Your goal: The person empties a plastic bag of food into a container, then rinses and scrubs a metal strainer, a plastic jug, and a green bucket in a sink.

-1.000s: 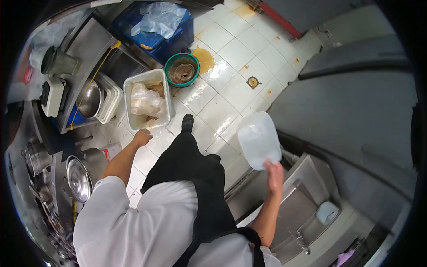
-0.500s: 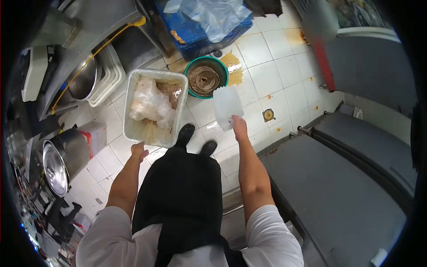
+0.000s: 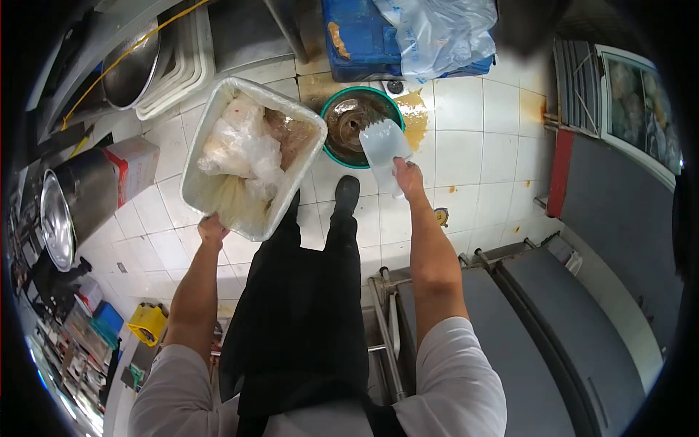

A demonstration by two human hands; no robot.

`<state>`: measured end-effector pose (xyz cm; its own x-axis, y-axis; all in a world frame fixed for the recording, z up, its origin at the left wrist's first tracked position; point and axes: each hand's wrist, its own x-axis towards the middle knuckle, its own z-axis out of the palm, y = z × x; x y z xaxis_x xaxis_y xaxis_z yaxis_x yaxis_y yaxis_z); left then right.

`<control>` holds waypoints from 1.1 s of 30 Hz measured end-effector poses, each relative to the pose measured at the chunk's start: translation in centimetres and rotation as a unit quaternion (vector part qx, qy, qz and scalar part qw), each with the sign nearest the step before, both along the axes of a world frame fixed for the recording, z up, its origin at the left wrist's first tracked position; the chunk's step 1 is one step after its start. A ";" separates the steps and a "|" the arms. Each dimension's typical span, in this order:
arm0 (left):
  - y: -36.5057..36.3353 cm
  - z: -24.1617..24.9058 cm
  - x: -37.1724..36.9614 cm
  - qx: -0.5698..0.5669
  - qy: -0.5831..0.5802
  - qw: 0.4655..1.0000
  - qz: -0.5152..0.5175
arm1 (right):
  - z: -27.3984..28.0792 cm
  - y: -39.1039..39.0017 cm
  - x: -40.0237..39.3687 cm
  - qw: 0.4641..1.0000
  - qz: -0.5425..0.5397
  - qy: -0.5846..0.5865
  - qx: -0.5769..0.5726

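While the left hand (image 3: 212, 230) grips the near rim of a white tub (image 3: 251, 156) holding bagged food, the right hand (image 3: 408, 177) clasps a clear plastic scoop (image 3: 384, 145), tilted just above the green bucket (image 3: 362, 125) on the tiled floor (image 3: 466, 156), seemingly to keep drips there.

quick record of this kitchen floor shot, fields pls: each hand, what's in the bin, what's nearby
left hand: grips the near rim of the white bin
right hand: holds a clear plastic container, tipped over the green bucket
bin contents: crumpled plastic bags and brownish matter
bucket contents: brown residue
floor: white tiles, orange stains by the bucket
nearby: blue crate behind the bucket, steel pot lying at left
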<state>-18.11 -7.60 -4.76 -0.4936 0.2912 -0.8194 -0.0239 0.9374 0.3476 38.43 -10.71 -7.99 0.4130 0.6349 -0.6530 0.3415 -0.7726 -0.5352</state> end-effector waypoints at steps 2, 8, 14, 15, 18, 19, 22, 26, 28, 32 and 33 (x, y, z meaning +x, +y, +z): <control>0.5 0.8 0.9 0.002 0.004 1.000 -0.009 | -2.0 0.6 1.4 1.000 0.003 -0.017 -0.021; -0.5 0.7 0.5 0.027 0.001 0.999 -0.028 | -2.3 2.5 3.0 0.995 0.087 -0.029 -0.036; -0.5 1.2 0.1 0.026 0.004 0.997 -0.071 | -3.8 3.9 4.2 0.989 0.139 -0.004 -0.052; -0.6 1.4 0.1 0.034 -0.003 0.997 -0.067 | -2.7 4.4 4.0 0.985 0.154 -0.006 -0.071; -0.7 1.9 0.1 0.051 -0.033 0.997 -0.056 | -0.3 5.5 3.1 0.975 0.200 -0.023 -0.090; -0.7 2.2 0.2 0.055 -0.044 0.996 -0.052 | 0.4 5.8 2.9 0.972 0.215 -0.031 -0.090; -1.1 3.3 0.9 0.085 -0.063 0.994 -0.033 | 2.3 6.2 2.2 0.950 0.283 -0.062 -0.113; -2.6 3.8 0.2 0.061 -0.057 0.996 0.002 | 2.0 5.2 2.0 0.941 0.307 -0.071 -0.121; -3.3 4.5 0.3 0.054 -0.028 0.998 0.035 | 2.0 4.5 1.7 0.938 0.311 -0.074 -0.136; -4.5 5.8 0.2 0.026 0.035 0.998 0.038 | 2.1 3.8 1.3 0.941 0.304 -0.058 -0.139; -4.6 6.2 0.4 0.023 0.040 0.998 0.040 | 2.6 3.9 1.1 0.941 0.303 -0.056 -0.140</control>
